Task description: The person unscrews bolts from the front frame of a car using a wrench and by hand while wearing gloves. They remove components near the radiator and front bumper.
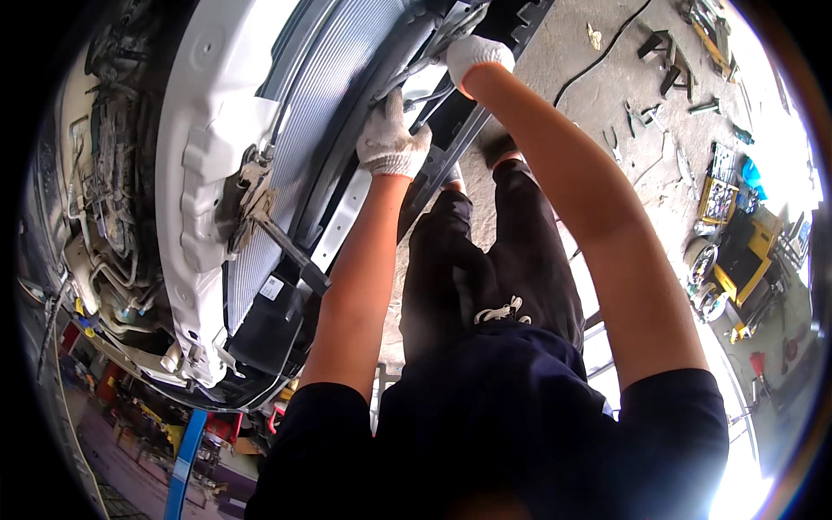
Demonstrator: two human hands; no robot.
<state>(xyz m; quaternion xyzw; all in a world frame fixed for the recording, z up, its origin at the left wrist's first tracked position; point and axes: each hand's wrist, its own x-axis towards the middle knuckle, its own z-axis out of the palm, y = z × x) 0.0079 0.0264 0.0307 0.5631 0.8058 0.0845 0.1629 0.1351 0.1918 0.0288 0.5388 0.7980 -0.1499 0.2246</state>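
Both my hands wear white knitted gloves and work at the open front of a car. My left hand (393, 146) rests beside the dark crossbar, with a finger stretched toward the wiring (419, 66) and the thumb apart. Farther up and to the right, my right hand (477, 61) is curled at the wiring and hoses; its fingertips are hidden, so what it grips is unclear. Left of my hands lies the finned radiator (325, 95), with a white body panel (201, 165) beyond it. A black slotted bar (472, 130) runs just below my right hand.
A metal latch bracket (256, 199) sticks out over the radiator. On the concrete floor at right lie a black cable (598, 59), pliers (614, 145), a socket set (718, 199) and a yellow-black tool case (752, 260). A blue post (185, 464) stands at lower left.
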